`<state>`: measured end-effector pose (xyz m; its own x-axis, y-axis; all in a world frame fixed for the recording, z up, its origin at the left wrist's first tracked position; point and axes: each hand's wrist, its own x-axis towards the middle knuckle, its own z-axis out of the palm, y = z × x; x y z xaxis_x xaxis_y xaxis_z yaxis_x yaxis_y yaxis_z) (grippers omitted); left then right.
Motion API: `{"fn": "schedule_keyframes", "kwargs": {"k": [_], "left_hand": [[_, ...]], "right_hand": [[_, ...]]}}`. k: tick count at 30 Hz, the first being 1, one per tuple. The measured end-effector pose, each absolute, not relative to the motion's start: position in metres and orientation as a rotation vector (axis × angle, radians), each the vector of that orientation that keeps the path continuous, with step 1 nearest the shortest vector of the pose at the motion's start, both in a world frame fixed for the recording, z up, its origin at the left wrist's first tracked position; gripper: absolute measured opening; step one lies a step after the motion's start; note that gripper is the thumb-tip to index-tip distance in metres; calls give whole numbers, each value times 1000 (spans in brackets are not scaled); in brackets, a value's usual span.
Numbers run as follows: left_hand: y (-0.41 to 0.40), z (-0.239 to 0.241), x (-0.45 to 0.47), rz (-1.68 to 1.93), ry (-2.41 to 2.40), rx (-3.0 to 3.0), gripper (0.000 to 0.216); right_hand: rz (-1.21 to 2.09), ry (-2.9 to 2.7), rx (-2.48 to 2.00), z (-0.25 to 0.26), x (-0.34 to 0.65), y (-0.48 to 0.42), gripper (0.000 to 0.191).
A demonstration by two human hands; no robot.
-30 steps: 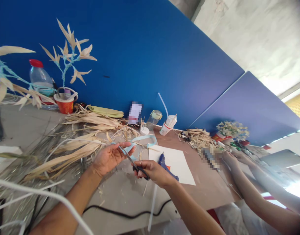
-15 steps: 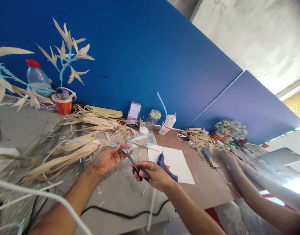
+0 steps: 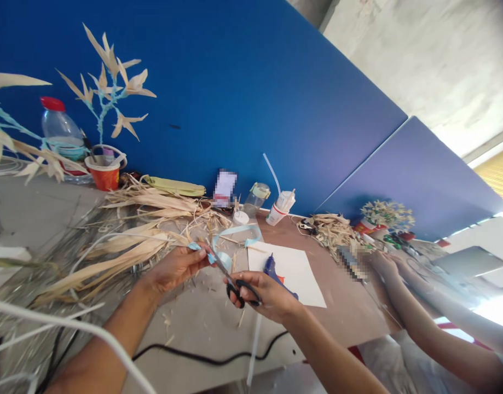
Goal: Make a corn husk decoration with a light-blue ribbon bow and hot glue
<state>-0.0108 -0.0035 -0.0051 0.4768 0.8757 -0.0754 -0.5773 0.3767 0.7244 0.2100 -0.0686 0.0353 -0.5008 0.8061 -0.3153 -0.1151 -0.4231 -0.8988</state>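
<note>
My left hand pinches the pale blue ribbon between thumb and fingertips. The grip is shut tight on a short end, and the rest of the strip loops away beyond it. My right hand has its fingers through the black loops of the scissors, grip wrapped round the handles. The blades point up and across to my left grip and meet the ribbon just beside those fingertips. How far the blades gape I cannot tell — they look narrow, close to shut.

To do this well, I judge the strip should be pulled taut out of the left grip, so it doesn't fold between the blades. The blades go square across it, biting near the pivot and not at the tips. The left thumb stays tucked back from the edge — there is little room there.

The blue glue gun lies just behind my right grip on the white sheet, near enough to snag an elbow-back stroke. Dried husks are heaped to the outside of my left grip, and a black cable crosses the tabletop below both grips. Another person's hands work well off beyond my right grip.
</note>
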Motion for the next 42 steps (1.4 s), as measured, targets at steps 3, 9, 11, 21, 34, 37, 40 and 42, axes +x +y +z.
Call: {"fn": "schedule_keyframes", "kwargs": {"k": [3,9,11,21,34,37,40,42], "left_hand": [[-2,-8,-14,948,536,778,26],[2,-18,-18,900,554,986,21],[4,-22,-19,878,567,1056,21],[1,-13,-17,891,619,1281,18],[-1,-10,-15,824,623,1313,24],[-1,-12,-16,847,618,1300,26],[-1,-13,-17,843,595,1288,26],[-1,-13,-17,838,575,1275,25]], "right_hand": [[1995,-1153,-1028,33,213,-70,40],[2045,-1157,-973,31,216,-73,43],[2055,-1156,-991,33,216,-74,44],[2156,-1151,-1021,38,210,-80,49],[2190,-1200,-957,28,208,-83,60],[2202,-1135,-935,27,205,-84,59],[2183,-1125,-933,27,204,-85,56],[2174,-1124,-936,27,204,-86,52]]}}
